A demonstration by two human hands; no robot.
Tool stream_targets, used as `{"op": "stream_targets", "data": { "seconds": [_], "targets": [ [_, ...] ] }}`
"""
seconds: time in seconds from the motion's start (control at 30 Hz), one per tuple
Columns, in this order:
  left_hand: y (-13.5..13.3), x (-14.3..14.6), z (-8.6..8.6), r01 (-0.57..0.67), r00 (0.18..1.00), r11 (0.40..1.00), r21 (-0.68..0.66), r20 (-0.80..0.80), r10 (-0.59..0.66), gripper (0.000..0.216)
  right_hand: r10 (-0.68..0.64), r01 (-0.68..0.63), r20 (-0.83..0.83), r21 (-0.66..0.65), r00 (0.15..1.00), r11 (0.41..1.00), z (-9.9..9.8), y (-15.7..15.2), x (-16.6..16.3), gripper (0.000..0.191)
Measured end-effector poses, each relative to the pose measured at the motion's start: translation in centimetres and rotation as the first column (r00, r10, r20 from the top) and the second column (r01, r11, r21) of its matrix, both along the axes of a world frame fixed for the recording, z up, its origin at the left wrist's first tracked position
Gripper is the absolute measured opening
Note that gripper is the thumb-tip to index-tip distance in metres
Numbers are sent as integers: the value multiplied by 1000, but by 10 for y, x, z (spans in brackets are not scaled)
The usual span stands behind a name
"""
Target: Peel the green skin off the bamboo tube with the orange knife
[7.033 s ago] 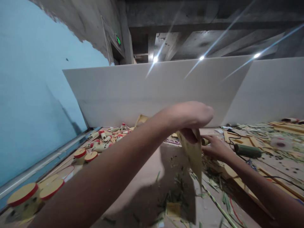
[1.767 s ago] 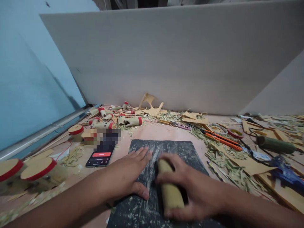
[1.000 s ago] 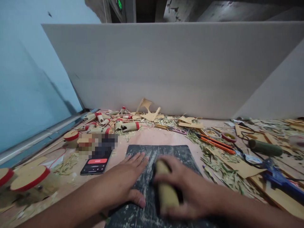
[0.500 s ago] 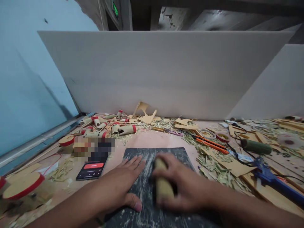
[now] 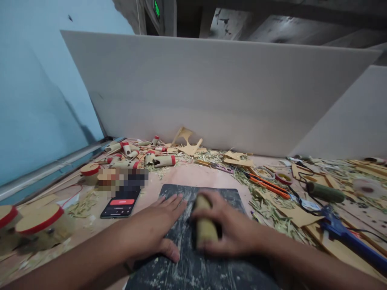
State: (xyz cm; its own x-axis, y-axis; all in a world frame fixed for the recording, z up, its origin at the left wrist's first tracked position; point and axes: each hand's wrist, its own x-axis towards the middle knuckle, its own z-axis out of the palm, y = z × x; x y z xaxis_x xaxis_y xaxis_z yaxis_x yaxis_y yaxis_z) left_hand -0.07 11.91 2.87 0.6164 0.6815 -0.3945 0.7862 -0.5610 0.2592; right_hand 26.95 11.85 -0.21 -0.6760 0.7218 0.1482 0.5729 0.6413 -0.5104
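Note:
My left hand [image 5: 165, 225] lies flat with fingers stretched on the left part of a dark, scuffed sheet [image 5: 193, 274], which looks like sandpaper dusted with pale powder. Beside it, my right hand [image 5: 225, 225] is wrapped round a short, pale section of bamboo [image 5: 206, 225]. The bamboo lies on its side, lengthwise against the sheet, and is smeared by motion. My right fingers cover its far end and part of its right side.
Left of the sheet are a phone [image 5: 121, 201] and red-rimmed bamboo drums [image 5: 40, 219]. Red-ended bamboo pieces [image 5: 165, 161] lie behind. On the right are orange-handled cutters [image 5: 269, 187], shavings [image 5: 281, 219], a green bamboo tube [image 5: 325, 192] and a blue glue gun [image 5: 347, 231]. A white panel [image 5: 211, 92] stands behind.
The whole view has shifted and tilted slightly. My right hand still grips the bamboo, blurred in both frames, at nearly the same spot on the sheet. My left hand stays flat.

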Motion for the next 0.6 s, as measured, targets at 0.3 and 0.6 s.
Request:
{"op": "stream_targets", "data": {
  "seconds": [0.3,0.6],
  "targets": [
    [0,0,-2,4,1000,1000,-12,0,-4,118,116,-116,14,-36,993,993,0,1,0,78],
    [-3,0,2,-10,1000,1000,-12,8,10,117,29,-30,14,9,999,1000,6,-7,2,61]
  ]
}}
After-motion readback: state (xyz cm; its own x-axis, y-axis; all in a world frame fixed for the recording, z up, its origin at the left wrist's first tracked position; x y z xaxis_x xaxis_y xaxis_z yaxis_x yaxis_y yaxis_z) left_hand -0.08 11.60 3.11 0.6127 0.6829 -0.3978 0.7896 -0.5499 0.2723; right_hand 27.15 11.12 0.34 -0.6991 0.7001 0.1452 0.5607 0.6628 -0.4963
